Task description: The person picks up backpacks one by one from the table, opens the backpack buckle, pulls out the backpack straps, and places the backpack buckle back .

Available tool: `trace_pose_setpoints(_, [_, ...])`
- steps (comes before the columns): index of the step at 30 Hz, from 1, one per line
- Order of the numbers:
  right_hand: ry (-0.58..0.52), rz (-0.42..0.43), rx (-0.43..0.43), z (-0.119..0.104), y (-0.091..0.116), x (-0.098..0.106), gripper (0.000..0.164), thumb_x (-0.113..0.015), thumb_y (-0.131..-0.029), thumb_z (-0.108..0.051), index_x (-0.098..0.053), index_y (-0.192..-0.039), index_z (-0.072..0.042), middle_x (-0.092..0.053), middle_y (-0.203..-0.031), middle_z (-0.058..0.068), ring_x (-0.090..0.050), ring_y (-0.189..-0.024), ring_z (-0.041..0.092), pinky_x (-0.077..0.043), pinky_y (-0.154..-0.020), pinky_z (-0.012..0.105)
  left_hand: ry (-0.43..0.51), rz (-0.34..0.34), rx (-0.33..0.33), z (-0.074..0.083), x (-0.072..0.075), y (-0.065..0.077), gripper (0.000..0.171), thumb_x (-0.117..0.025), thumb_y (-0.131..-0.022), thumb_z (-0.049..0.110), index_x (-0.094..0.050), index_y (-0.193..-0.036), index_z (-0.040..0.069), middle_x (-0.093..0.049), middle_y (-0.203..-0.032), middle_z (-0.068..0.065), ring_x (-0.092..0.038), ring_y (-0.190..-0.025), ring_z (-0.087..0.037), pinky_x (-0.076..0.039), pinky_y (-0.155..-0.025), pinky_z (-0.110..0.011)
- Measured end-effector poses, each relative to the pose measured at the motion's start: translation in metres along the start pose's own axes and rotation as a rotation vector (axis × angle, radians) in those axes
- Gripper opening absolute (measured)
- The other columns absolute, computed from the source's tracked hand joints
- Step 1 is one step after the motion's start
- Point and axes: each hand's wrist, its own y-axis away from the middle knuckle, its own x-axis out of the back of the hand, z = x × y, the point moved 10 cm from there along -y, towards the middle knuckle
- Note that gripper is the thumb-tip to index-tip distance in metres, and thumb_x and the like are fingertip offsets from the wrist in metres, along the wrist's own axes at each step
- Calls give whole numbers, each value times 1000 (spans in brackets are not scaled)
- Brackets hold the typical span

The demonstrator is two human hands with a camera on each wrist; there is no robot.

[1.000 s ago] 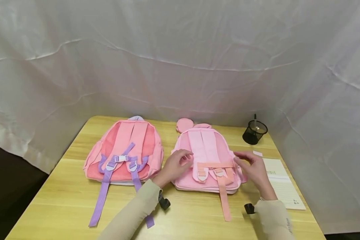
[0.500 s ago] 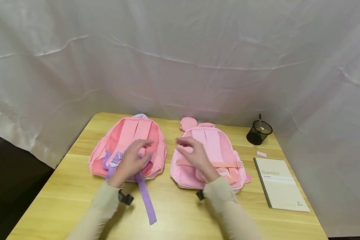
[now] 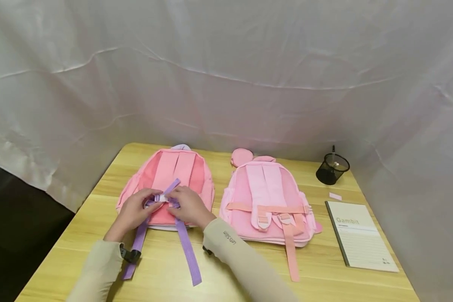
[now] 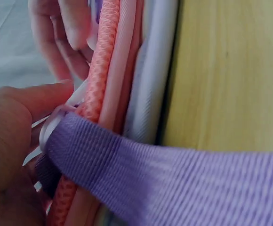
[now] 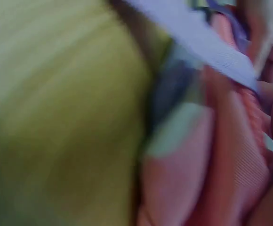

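Note:
A coral-pink backpack [image 3: 169,167] lies back side up on the left half of the table. At its lower back, a white buckle [image 3: 161,198] joins the purple webbing. My left hand [image 3: 132,209] pinches this buckle from the left, thumb below and fingers above. From the right, my right hand [image 3: 190,205] has its curled fingers and thumb around the buckle's right end and the webbing. Two purple straps hang toward the front edge; the left wrist view shows one strap [image 4: 164,183] up close over the bag's edge. The fingertips partly hide the buckle.
To the right lies a light pink backpack [image 3: 266,184] with orange straps and a round pink pouch [image 3: 242,157] behind it. A notebook [image 3: 362,243], a small white slip [image 3: 335,196] and a black mesh pen holder [image 3: 328,174] sit farther right. Grey fabric [image 3: 226,84] hangs around the table.
Both hands have moved left from the light pink backpack to the coral-pink one and taken hold around its white buckle. The light pink backpack's straps are uncovered now.

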Motion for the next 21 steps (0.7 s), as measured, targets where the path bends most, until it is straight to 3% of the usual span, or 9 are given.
trace_pose_setpoints(3, [16,42,-11,0,-1,-2,35,-77,-93,-31,-74,-125,-19,-69,-122,-3,-64,-113,12,-51,-100,26,-3,11,22,-4,-5,-3,28,-80,-91,12,-74,-118,9,-74,-116,-12,-69,-104,-31,-54,-92,-53])
trace_pose_setpoints(8, [-2,89,-30,4,-6,-1,43,-82,-88,-31,-70,-128,-21,-68,-112,-5,-63,-100,9,-53,-89,24,92,-1,113,-11,-7,-5,23,-81,-90,13,-76,-113,12,-77,-107,-8,-68,-91,-21,-55,-83,-34])
trace_pose_setpoints(12, [-35,92,-57,9,-7,0,32,-82,-88,-33,-75,-117,-22,-68,-103,-7,-61,-90,6,-51,-80,21,173,-23,113,-9,-10,-5,23,-81,-90,16,-76,-112,11,-79,-101,-6,-71,-88,-16,-54,-79,-20])
trace_pose_setpoints(17, [-121,103,-71,20,-2,5,21,-82,-89,-28,-77,-108,-21,-65,-97,-6,-57,-83,4,-47,-76,17,198,-58,118,-4,-20,-7,27,-83,-89,16,-75,-114,11,-79,-103,-6,-73,-91,-16,-56,-81,-20])
trace_pose_setpoints(21, [-145,81,-75,28,0,6,26,-87,-83,-23,-78,-107,-20,-66,-101,-6,-59,-88,6,-48,-82,19,180,-120,114,3,-28,-9,28,-84,-87,13,-75,-114,11,-78,-106,-5,-73,-93,-18,-57,-82,-26])
